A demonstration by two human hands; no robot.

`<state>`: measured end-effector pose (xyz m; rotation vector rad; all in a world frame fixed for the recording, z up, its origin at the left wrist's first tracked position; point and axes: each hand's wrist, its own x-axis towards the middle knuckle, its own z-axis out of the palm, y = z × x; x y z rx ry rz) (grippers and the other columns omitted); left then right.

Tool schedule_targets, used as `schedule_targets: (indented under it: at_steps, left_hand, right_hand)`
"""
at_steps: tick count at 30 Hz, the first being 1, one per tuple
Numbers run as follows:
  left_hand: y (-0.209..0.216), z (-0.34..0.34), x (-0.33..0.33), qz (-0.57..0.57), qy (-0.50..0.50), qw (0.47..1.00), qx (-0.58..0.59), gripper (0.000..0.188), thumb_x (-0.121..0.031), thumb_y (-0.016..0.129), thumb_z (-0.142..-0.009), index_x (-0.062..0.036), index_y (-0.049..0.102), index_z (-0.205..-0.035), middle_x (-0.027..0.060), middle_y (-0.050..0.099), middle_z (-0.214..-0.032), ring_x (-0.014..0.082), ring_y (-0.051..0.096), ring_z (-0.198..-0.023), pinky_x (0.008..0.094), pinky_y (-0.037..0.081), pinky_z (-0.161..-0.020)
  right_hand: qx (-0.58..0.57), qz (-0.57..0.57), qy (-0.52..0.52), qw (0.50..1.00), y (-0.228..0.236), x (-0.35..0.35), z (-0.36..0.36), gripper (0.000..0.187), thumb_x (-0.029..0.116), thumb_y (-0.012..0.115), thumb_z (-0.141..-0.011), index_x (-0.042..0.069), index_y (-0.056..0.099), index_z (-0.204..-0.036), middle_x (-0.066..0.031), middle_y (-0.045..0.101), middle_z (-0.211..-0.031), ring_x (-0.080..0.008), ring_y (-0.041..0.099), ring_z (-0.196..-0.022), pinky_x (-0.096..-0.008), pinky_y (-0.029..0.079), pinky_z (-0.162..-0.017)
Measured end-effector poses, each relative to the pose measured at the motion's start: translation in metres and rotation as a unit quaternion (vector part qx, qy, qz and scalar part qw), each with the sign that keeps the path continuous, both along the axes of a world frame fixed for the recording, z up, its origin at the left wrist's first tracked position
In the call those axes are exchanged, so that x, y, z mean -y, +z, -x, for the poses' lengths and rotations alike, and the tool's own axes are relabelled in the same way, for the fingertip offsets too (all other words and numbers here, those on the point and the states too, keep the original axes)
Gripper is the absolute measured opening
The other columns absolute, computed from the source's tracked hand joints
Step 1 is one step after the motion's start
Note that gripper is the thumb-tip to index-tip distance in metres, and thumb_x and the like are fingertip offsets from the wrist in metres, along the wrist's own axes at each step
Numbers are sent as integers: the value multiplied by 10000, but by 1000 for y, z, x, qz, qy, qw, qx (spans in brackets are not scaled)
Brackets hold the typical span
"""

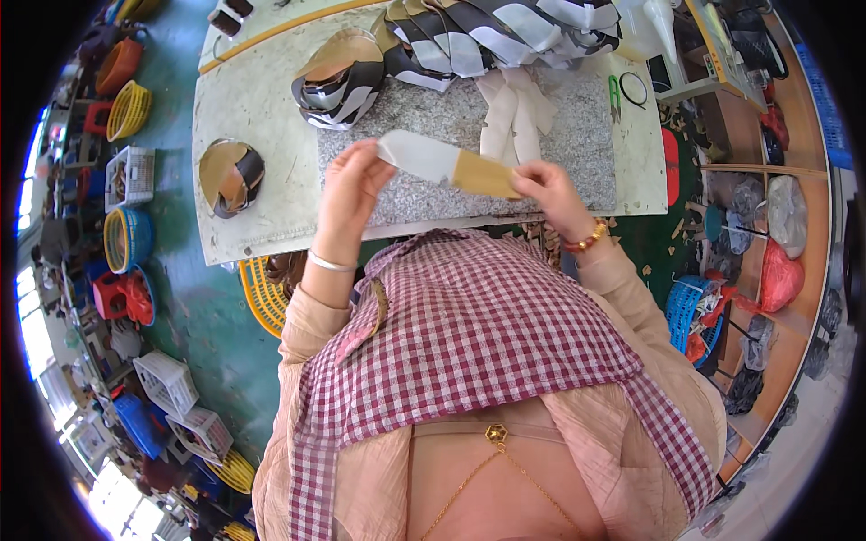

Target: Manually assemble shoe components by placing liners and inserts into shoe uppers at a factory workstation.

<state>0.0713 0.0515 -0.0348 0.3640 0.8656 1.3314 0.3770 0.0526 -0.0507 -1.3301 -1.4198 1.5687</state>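
A long flat cut piece [424,158], pale grey on its left part and tan on its right, is stretched between my hands above a speckled grey mat [419,122]. My left hand [354,176] pinches its rounded pale end. At the tan end, my right hand [547,187] grips it between thumb and fingers. Several off-white cut pieces [514,117] lie on the mat just beyond. Farther back is a fanned row of black-and-white pieces [460,41], with a curled bundle of similar pieces [338,81] to its left.
A smaller curled bundle [232,176] sits on the table's left side. Green-handled scissors [615,97] and a black ring [633,88] lie at the right. A yellow basket [262,293] stands below the table's front edge; a blue basket [693,311] is on the right.
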Motion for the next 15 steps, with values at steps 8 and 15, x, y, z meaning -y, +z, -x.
schedule_targets:
  at_steps: [8, 15]
  left_hand:
    - [-2, 52, 10, -42, 79, 989, -121, 143, 14, 571, -885, 39, 643, -1006, 115, 686, -843, 149, 663, -729, 221, 556, -680]
    - [23, 17, 37, -295, -91, 757, -576, 302, 33, 656, -749, -48, 680, -1040, 59, 697, -948, 151, 642, -783, 239, 523, -735]
  right_hand:
    - [263, 24, 234, 936, -40, 19, -65, 130, 143, 629, -858, 17, 661, -853, -26, 656, -775, -106, 529, -622, -221, 440, -590]
    - [-254, 304, 31, 918, -1, -25, 98, 242, 144, 623, -882, 1, 609, -1076, -81, 666, -932, -143, 598, -773, -250, 489, -704]
